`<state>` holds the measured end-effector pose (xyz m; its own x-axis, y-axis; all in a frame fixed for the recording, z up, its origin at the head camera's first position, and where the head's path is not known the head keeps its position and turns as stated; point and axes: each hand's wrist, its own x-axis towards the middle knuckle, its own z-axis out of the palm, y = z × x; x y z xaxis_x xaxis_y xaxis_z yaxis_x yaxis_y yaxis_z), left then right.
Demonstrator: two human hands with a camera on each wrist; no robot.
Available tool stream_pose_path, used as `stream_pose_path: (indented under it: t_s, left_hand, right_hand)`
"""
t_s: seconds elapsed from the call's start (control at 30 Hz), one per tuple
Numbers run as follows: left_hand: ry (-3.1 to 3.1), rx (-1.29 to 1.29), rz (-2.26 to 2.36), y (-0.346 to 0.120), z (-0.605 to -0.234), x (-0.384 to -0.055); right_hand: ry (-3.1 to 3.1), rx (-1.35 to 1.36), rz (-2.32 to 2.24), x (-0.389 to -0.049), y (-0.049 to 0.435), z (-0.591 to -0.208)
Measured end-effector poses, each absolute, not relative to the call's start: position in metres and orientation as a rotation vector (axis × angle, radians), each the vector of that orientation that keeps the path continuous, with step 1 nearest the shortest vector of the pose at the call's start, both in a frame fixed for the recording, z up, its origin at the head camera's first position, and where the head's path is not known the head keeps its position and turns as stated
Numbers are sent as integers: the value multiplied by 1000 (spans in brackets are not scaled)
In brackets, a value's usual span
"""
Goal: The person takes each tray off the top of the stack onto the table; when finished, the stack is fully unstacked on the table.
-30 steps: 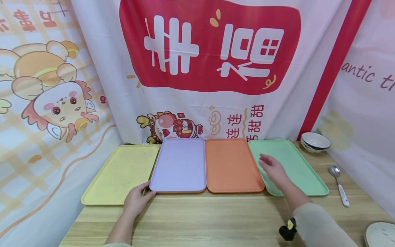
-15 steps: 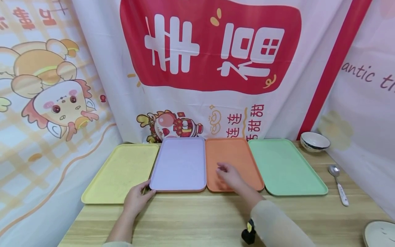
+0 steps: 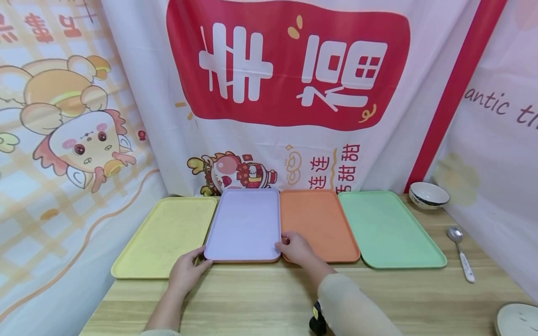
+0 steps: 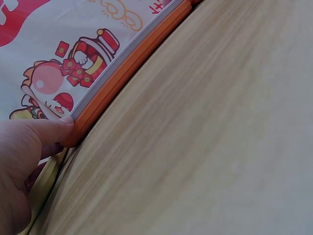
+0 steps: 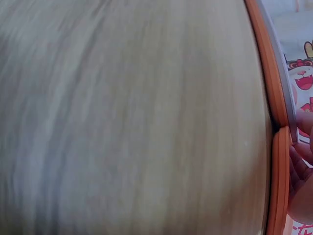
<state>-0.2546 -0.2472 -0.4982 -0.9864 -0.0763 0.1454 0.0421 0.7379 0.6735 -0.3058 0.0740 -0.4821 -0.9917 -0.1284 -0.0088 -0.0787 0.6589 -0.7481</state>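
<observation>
A lavender tray (image 3: 244, 224) lies on top of orange trays, whose orange edge (image 4: 93, 110) shows under it in the left wrist view. At its front left corner my left hand (image 3: 185, 273) grips the rim, thumb on the front side and fingers along the left side. My right hand (image 3: 297, 249) holds the rim near the front right corner with curled fingers, over the neighbouring orange tray (image 3: 321, 219). In the right wrist view only part of the right hand (image 5: 302, 181) shows, its fingertips at the lavender rim (image 5: 283, 73).
A yellow tray (image 3: 168, 233) lies to the left, a green tray (image 3: 391, 228) to the right. Farther right are a bowl (image 3: 428, 195), a spoon (image 3: 462, 256) and part of a plate (image 3: 519, 319). Printed cloth (image 3: 294, 135) hangs behind the wooden table (image 3: 252, 298).
My right hand has moved left from above the green tray, across the orange tray, to the lavender tray's right rim. My left hand has stayed at the left corner.
</observation>
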Motion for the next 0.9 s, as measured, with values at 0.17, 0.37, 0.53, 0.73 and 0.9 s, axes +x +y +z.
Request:
stream_pose_path:
  t_s: [0.17, 0.37, 0.53, 0.73, 0.9]
  left_hand:
    - [-2759, 17, -1068, -247, -499, -254]
    - [-2740, 14, -1078, -246, -500, -255]
    - [-2759, 25, -1106, -245, -499, -253]
    - [-2754, 23, -1099, -245, -496, -252]
    - [-2758, 20, -1099, -245, -495, -251]
  right_hand:
    - [2877, -153, -1236, -307, 66, -485]
    - [2913, -87, -1288, -308, 62, -487]
    - [2822, 24, -1473, -305, 59, -485]
    - [2566, 128, -1850, -304, 53, -481]
    - [2237, 190, -2068, -303, 51, -476]
